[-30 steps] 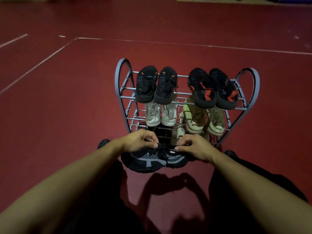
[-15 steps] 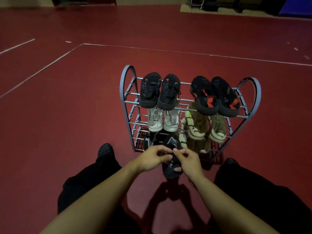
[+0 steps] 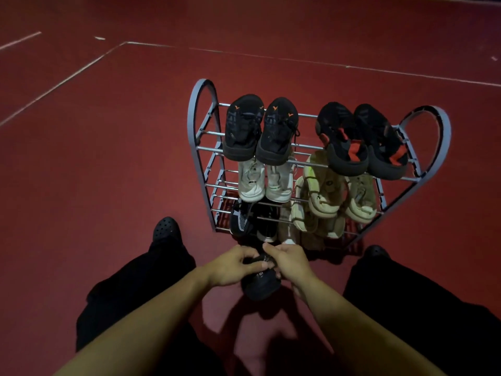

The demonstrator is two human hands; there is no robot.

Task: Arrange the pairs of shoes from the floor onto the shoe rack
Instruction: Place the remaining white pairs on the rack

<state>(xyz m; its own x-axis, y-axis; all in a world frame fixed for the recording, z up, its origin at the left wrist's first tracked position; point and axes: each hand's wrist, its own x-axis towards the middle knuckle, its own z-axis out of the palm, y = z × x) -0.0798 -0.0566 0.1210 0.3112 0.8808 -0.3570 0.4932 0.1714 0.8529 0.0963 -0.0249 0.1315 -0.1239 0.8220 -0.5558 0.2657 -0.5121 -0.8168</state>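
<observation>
Red floor with white painted lines running across the far side. At lower left, a black perforated clog on the person's left foot, black trouser leg behind it.

Left hand reaches in from the lower left, fingers curled over the top of a black shoe, pinching near its opening. The shoe is held just above the floor, directly in front of the shoe rack, heel end toward the camera; some pale lettering shows on it, too small to read. Right hand grips the same shoe from the other side, thumb and fingers closed on its upper edge, touching the left hand's fingertips.

The rack is grey metal with looped side frames and three tiers of rails. Top tier: black sneakers with orange marks on the left, black and red sandals on the right. Middle tier: white sneakers on the left, cream sandals on the right, one tilted over the other. Bottom tier: a black and white mesh shoe at left, beside it another dark shoe, then pale footwear partly hidden under the tier above; I cannot tell what kind.

At right, the person's other foot in a dark shoe, mostly hidden by the trouser leg.
</observation>
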